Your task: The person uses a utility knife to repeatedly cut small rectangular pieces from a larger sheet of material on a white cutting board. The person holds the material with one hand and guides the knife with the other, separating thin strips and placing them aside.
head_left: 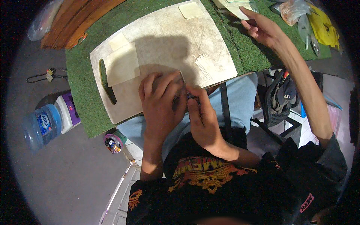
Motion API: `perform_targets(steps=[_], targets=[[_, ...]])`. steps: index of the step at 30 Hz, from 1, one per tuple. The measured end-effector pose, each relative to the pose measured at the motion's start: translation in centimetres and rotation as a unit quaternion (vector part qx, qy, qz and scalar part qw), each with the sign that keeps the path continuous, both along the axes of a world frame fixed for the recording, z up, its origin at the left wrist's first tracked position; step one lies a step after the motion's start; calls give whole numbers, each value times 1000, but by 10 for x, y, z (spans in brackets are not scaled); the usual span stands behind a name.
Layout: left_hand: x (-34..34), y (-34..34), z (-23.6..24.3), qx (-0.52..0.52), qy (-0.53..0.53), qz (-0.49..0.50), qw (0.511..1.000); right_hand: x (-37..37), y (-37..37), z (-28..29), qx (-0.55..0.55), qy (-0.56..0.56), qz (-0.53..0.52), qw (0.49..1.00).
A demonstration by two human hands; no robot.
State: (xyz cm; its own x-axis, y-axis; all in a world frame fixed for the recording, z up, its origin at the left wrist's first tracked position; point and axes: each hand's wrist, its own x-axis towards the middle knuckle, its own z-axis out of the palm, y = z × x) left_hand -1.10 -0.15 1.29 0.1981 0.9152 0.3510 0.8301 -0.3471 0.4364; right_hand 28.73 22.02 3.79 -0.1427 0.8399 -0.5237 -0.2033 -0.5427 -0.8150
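At the near edge of a white cutting board [161, 33], my left hand [161, 93] is closed with bent fingers. Its fingertips meet a thin pale piece [182, 77], mostly hidden by the fingers. Just to the right, my right hand [204, 120] is closed in a pinch, its fingertips close to that piece; what lies inside the pinch is hidden. Pale thin square sheets [122, 65] lie on the board's left part, beside its handle slot. A fan of narrow pale strips [204, 65] rests on the right part, and a small square stack [190, 10] at the far edge.
Another person's hand [262, 28] reaches in from the right, touching pale sheets [238, 8]. Green matting [80, 82] covers the table. Plastic bags [294, 11] and a yellow bag [323, 28] lie at far right. A water bottle [43, 125] is on the floor at left.
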Motion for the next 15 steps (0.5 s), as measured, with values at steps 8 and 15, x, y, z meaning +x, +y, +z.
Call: perform_targets(steps=[8, 15], targets=[[1, 1, -3, 19, -7, -8, 1000, 17, 8, -1, 2, 9, 0, 1000], [1, 1, -4, 26, -3, -5, 1000, -145, -246, 7, 171, -169, 19, 970]])
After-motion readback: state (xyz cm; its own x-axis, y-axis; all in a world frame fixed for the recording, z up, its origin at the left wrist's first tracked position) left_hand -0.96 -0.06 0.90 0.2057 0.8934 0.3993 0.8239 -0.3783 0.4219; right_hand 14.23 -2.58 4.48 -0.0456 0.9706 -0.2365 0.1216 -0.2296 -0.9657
